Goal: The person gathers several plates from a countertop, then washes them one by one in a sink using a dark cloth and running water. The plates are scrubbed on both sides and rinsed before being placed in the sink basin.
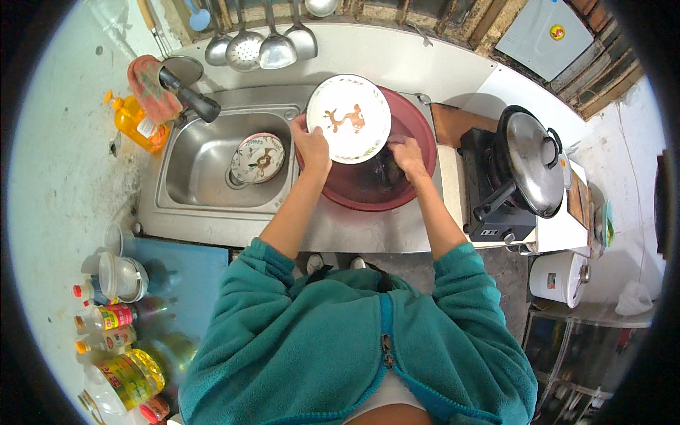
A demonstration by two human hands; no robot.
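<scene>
A white plate (348,114) with a brown figure and leaf sprigs is tilted over a red plastic basin (345,188). At the plate's left edge, my left hand (313,146) grips it with the thumb on its face. My right hand (408,154) is at the plate's lower right, over the basin; its fingers are partly hidden, and whether they hold something cannot be told. Dark liquid or a dark item shows in the basin below. In the steel sink (202,159) to the left lies a patterned bowl or plate (258,158), by the drain.
A black faucet (199,103) with a cloth (151,90) and an orange soap bottle (139,125) stand left. Ladles and a spatula (278,52) hang behind. Right of the basin, a lidded wok (531,159) sits on a gas stove (504,226). Bottles (125,372) stand lower left.
</scene>
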